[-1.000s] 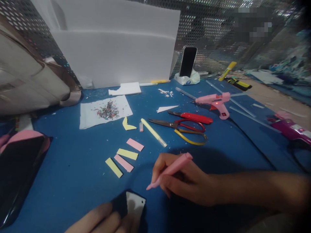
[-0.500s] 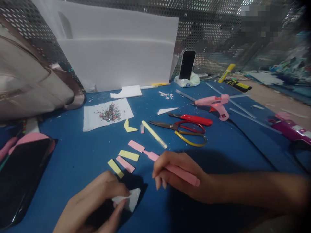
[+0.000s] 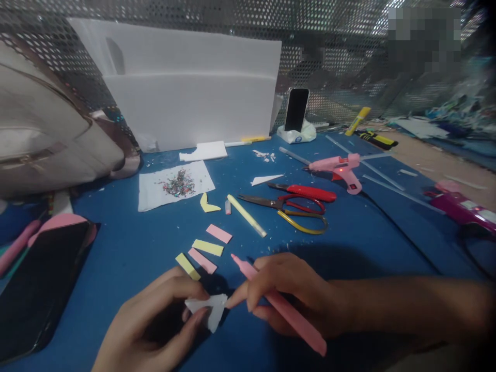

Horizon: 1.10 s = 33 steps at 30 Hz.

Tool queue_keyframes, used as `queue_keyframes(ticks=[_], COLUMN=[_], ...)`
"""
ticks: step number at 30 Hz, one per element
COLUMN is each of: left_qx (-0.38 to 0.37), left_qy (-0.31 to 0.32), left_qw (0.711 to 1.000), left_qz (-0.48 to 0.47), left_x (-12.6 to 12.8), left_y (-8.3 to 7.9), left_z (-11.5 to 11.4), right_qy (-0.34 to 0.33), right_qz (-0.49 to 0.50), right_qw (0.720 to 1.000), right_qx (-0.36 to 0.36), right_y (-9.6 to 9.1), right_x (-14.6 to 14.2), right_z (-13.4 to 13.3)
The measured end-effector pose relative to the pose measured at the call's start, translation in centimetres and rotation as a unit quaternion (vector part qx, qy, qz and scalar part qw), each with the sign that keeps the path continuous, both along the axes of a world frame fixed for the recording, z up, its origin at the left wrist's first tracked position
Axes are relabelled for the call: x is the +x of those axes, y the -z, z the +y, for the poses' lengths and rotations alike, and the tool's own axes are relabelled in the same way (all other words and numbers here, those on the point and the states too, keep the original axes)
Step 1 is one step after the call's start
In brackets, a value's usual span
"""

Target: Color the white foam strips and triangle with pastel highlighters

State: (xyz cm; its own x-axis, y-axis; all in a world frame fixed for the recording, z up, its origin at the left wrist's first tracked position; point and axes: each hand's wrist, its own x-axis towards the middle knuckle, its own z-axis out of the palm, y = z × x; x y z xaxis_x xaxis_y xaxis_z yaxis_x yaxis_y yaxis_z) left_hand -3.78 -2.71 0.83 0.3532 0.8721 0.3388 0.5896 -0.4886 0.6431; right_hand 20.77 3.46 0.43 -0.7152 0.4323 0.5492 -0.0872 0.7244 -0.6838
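Blue tabletop (image 3: 132, 253); perforated grey screen (image 3: 186, 16) behind.

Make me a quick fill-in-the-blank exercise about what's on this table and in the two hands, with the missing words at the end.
1. The right hand holds a ____ marker.
2. The left hand pinches a small ____ piece.
3. Two short pink strips and ____ short yellow strips lie on the blue table.
4. The scissors have one red handle loop and one ____ handle loop.

Missing words: pink; white; two; yellow.
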Motion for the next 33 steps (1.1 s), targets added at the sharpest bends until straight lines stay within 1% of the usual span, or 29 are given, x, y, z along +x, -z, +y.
queue_keyframes(ticks=[3, 8, 14, 17, 21, 22, 25, 28, 33], left_qx=[0.004, -0.043, -0.071, -0.072, -0.08, -0.08, -0.073, -0.075, -0.091], left_qy=[-0.006, 0.012, 0.023, 0.017, -0.017, -0.016, -0.007, -0.023, -0.026], left_qw=[1.0, 0.995, 0.991, 0.989, 0.985, 0.985, 0.987, 0.986, 0.984], left_qz=[-0.022, -0.087, -0.114, -0.126, -0.15, -0.151, -0.145, -0.145, -0.152], left_x=[0.1, 0.1, 0.0, 0.1, 0.3, 0.3, 0.1, 0.1, 0.2], left_y=[-0.1, 0.3, 0.8, 0.7, 0.9, 1.0, 1.2, 1.3, 1.1], left_z=[0.0, -0.2, -0.4, -0.5, -0.8, -0.8, -0.8, -0.9, -0.9], right_qy=[0.01, 0.01, 0.004, -0.004, -0.025, -0.027, -0.024, -0.03, -0.033], right_qz=[-0.001, 0.005, 0.004, -0.012, -0.038, -0.038, -0.023, -0.001, 0.019], right_qw=[0.999, 1.0, 1.0, 1.0, 0.999, 0.999, 0.999, 0.998, 0.996], right_qx=[0.036, 0.019, 0.023, 0.027, 0.026, 0.025, -0.013, -0.062, -0.082], right_y=[0.1, 0.4, 0.0, 0.0, 0.0, 0.0, -0.3, -0.5, -0.7], right_x=[0.0, 0.0, -0.1, -0.1, -0.1, 0.0, 0.0, 0.0, 0.0], right_z=[-0.1, -0.2, -0.2, -0.2, 0.0, 0.0, 0.0, 0.1, 0.0])
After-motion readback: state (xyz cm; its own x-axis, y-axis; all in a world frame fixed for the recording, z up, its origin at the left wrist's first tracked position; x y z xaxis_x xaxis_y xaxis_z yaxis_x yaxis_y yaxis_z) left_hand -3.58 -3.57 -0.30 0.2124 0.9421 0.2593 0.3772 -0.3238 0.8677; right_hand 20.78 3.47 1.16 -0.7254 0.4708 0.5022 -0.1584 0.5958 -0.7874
